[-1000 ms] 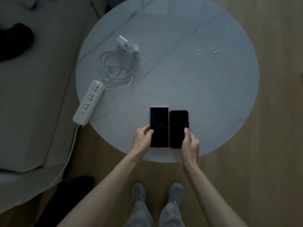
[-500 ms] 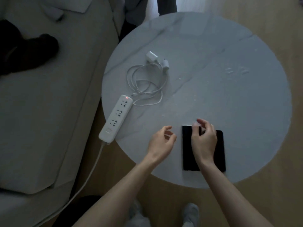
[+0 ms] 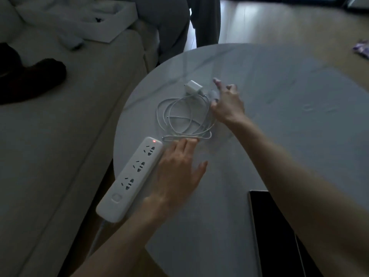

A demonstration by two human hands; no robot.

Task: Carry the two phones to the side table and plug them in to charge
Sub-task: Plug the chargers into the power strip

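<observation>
Two black phones [image 3: 273, 232] lie flat side by side on the round marble side table [image 3: 279, 116], at the lower right, partly covered by my right forearm. A white power strip [image 3: 131, 178] with a red light lies along the table's left edge. Coiled white charging cables [image 3: 183, 118] and a white charger plug [image 3: 193, 87] sit beyond it. My left hand [image 3: 177, 172] is spread flat beside the strip, fingertips touching the cable's near loop. My right hand [image 3: 227, 102] hovers with fingers apart at the cables' right side, next to a second small plug [image 3: 212, 94].
A light sofa [image 3: 60, 136] runs along the left with a dark object [image 3: 30, 78] and a white box [image 3: 83, 19] on it. Grey fabric [image 3: 165, 27] hangs behind the table. Wooden floor [image 3: 279, 23] lies beyond, with a purple item [image 3: 362, 47] at far right.
Both hands left the phones, which stay on the table, and reached forward to the cables. The camera moved closer and tilted up.
</observation>
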